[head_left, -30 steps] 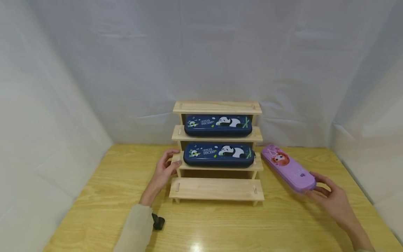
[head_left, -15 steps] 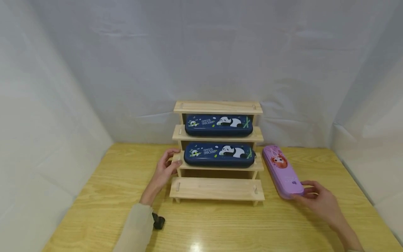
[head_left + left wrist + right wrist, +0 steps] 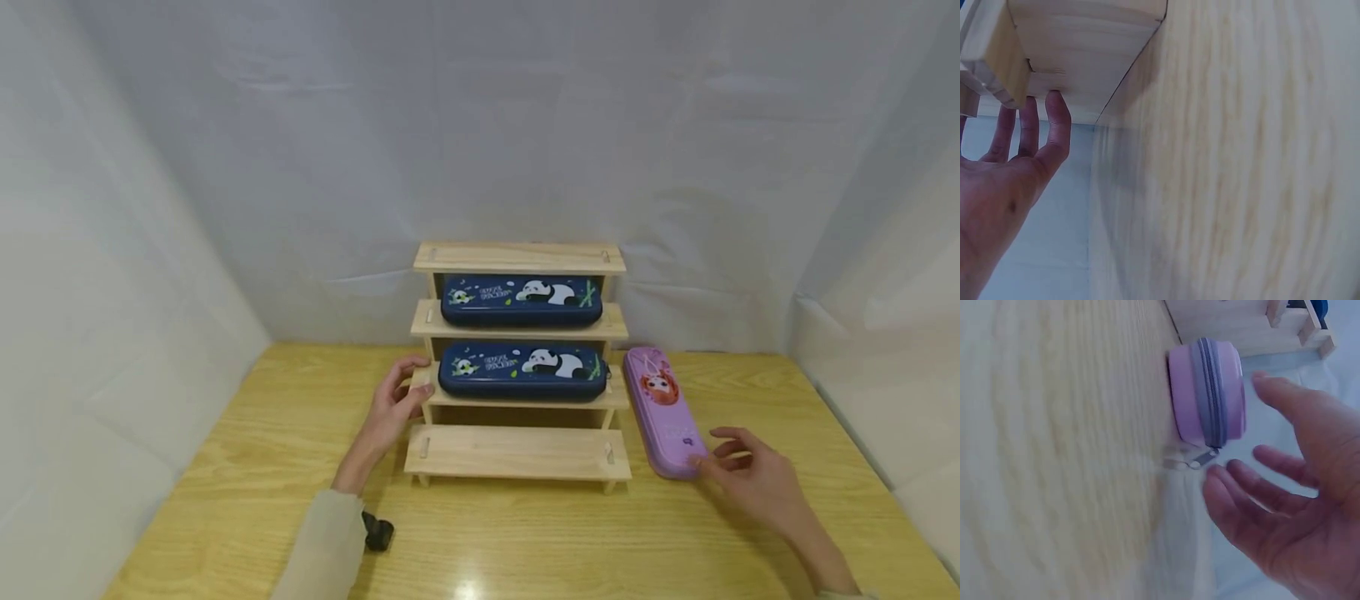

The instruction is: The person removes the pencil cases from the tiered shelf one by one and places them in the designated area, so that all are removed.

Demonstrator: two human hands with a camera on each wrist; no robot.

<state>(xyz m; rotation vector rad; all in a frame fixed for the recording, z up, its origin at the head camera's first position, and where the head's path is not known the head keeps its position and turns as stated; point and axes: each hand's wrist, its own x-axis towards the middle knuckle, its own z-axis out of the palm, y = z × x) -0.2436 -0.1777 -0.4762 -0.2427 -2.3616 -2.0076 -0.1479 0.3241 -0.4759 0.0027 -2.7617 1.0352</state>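
A stepped wooden display rack (image 3: 517,454) stands on the table with two navy panda pencil cases (image 3: 521,302) on its steps, the lower pencil case (image 3: 523,372) one step down. My left hand (image 3: 388,408) holds the left end of the lower case's step; in the left wrist view, fingertips (image 3: 1054,97) touch the rack's side panel. A purple pencil case (image 3: 663,417) with a cartoon girl lies on the table right of the rack. My right hand (image 3: 757,483) is beside its near end, fingers loosely spread. The right wrist view shows the zipped end (image 3: 1209,394) apart from those fingers.
The rack's top board (image 3: 517,257) and lowest step carry no case. A small black object (image 3: 378,533) is by the left sleeve (image 3: 322,542). Pale cloth walls (image 3: 517,125) enclose the wooden table (image 3: 525,550) at the back and sides.
The purple case has swung and shifted left, settling on the table alongside the rack. My right hand moved left with it and has let it go. The left hand stayed put.
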